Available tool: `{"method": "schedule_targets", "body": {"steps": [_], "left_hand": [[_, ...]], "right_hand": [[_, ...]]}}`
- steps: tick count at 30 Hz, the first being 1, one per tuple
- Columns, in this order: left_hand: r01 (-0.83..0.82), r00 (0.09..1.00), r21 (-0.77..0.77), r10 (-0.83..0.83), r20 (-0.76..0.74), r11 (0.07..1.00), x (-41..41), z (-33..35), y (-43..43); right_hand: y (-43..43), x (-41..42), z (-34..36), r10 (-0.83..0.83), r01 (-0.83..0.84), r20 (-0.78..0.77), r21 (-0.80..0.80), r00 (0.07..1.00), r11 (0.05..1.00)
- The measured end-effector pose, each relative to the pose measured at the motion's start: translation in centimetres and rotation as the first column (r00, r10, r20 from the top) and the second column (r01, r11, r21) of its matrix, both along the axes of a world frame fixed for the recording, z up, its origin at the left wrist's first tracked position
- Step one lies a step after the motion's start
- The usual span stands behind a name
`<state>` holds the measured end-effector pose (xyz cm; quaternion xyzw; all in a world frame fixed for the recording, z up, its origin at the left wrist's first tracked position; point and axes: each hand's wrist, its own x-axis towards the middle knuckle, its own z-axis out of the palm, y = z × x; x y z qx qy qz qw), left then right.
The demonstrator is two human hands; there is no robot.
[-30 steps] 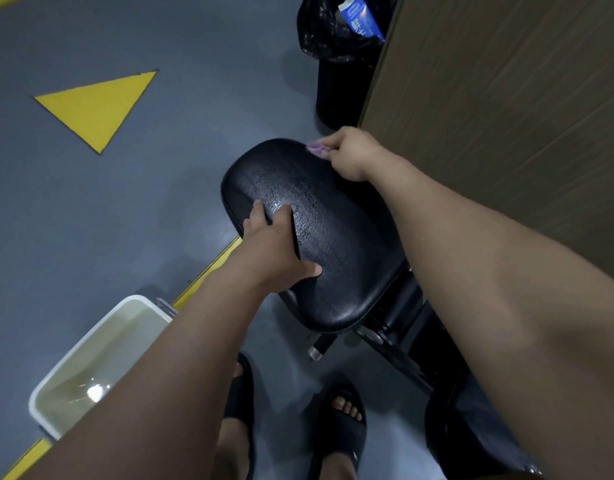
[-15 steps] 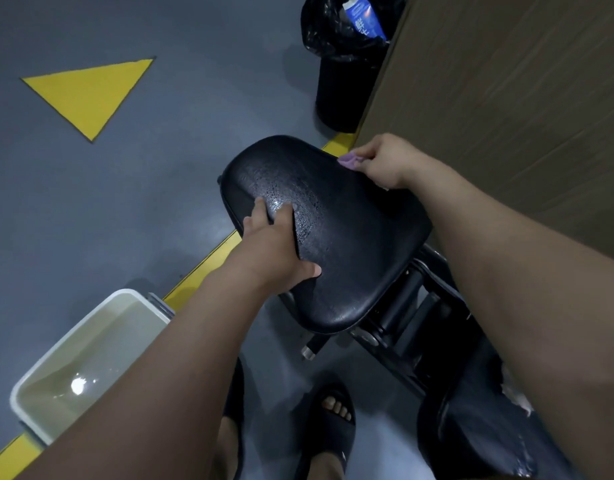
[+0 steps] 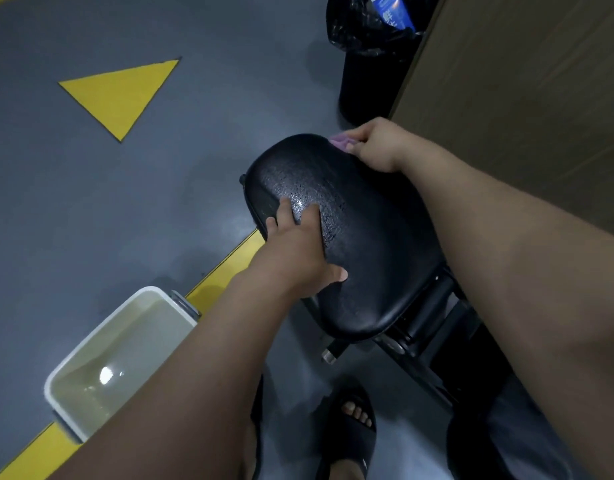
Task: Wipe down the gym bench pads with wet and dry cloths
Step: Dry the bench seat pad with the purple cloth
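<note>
A black, cracked bench pad [image 3: 364, 258] fills the middle of the view, its surface shiny and wet near my fingers. My left hand [image 3: 298, 247] lies flat on its left edge with fingers spread, steadying it. My right hand [image 3: 376, 143] is at the pad's far right edge, closed on a pink cloth [image 3: 340, 142] that peeks out past my fingers and touches the pad. Most of the cloth is hidden inside my fist.
A white bucket [image 3: 73, 362] of water stands on the floor at the lower left, by a yellow floor line [image 3: 225, 268]. A black bin [image 3: 371, 71] with a bag stands beyond the pad. A wooden panel [image 3: 523, 98] walls off the right. The bench frame [image 3: 433, 344] and my sandalled feet [image 3: 350, 427] are below.
My right hand slid the pink cloth along the pad's far edge, rightward then back toward the far end. My left hand stayed on the pad's left edge.
</note>
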<state>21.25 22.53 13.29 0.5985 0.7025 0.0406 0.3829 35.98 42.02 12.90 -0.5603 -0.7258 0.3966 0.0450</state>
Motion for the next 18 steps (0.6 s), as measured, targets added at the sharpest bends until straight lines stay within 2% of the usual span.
{"method": "schedule_targets", "body": {"steps": [4,8,13,18], "left_hand": [[-0.002,1.0,-0.009,0.002,0.005,1.0,0.0,0.2,-0.1],[0.0,1.0,-0.013,0.001,0.011,1.0,-0.1,0.4,-0.2],[0.013,1.0,0.013,-0.013,0.022,1.0,-0.9,0.5,-0.4],[0.017,0.999,0.022,-0.018,0.027,1.0,-1.0,0.4,-0.2]], "right_hand": [[-1.7,5.6,1.0,-0.044,0.044,0.108,0.001,0.993,0.999],[-3.8,10.5,1.9,-0.122,0.123,0.144,0.002,0.982,0.992],[-6.0,11.7,2.2,-0.186,0.17,0.209,0.091,0.96,0.981],[-6.7,6.4,1.6,-0.063,0.009,0.221,0.234,0.973,0.972]]}}
